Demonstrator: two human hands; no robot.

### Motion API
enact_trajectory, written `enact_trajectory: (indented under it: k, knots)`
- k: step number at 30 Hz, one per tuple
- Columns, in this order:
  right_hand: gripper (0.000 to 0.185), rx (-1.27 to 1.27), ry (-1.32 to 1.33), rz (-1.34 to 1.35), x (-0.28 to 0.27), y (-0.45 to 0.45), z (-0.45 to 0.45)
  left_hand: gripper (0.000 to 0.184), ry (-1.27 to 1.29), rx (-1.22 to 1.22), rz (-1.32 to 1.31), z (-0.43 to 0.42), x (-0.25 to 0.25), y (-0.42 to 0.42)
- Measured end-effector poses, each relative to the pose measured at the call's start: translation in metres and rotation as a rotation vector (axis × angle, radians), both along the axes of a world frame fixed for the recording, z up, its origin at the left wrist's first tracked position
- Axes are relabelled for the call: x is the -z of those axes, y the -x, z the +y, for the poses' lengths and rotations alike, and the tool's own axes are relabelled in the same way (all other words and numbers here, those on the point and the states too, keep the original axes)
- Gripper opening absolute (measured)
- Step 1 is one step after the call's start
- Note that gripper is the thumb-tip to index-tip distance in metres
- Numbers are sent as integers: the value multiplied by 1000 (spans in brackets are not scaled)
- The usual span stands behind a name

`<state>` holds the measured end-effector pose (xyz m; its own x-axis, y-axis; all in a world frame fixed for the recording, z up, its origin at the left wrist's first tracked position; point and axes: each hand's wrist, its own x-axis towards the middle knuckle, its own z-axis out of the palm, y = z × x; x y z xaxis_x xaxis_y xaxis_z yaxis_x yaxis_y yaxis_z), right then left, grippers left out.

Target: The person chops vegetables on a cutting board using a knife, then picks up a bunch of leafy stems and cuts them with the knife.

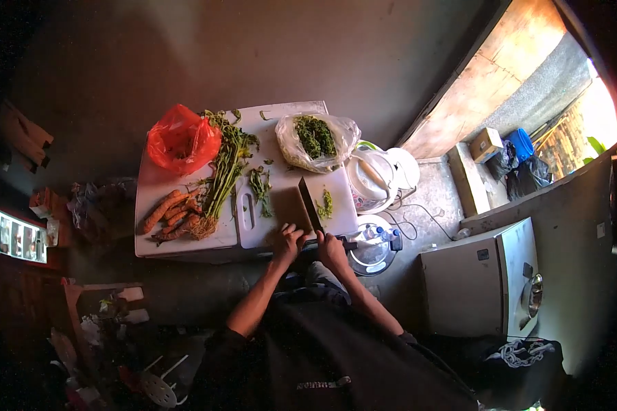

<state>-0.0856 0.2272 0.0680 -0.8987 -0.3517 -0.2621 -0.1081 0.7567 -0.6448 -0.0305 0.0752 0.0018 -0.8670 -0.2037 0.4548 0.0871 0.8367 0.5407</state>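
Observation:
My right hand (331, 250) grips a knife (307, 198), its broad dark blade pointing away from me over the white cutting board (339, 188). Close beside it on the left, my left hand (291, 240) rests at the board's near edge with fingers curled; whatever they hold, if anything, is hidden. Chopped greens (325, 204) lie just right of the blade. A loose leafy sprig (259, 185) is near the board's slotted handle. Beyond the board stands a clear plastic bag (347, 133) holding cut greens (314, 137).
On the white table (147, 185) lie long-stemmed greens (226, 168) with roots, several carrots (171, 214) and a red plastic bag (183, 140). A white rice cooker (373, 178) and a lidded pot (372, 253) stand right of the table. A white fridge (466, 281) is further right.

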Motion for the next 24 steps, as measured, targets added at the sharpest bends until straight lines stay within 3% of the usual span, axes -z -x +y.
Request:
enact_trajectory:
  k: [3, 5, 12, 14, 20, 24]
  knots:
    - [54, 69, 7, 26, 5, 0, -7, 21, -39, -37, 105, 1, 11, 6]
    - [54, 32, 27, 47, 10, 10, -6, 19, -40, -2, -12, -1, 20, 7]
    - [53, 26, 5, 18, 0, -2, 2, 20, -25, 17, -9, -4, 10, 7]
    - [54, 70, -5, 0, 6, -6, -2, 21, 19, -41, 123, 0, 6, 2]
    - [54, -16, 61, 17, -2, 14, -5, 20, 42, -11, -90, 0, -6, 2]
    - [54, 3, 43, -46, -11, 1, 6, 19, -23, -48, 12, 2, 8, 3]
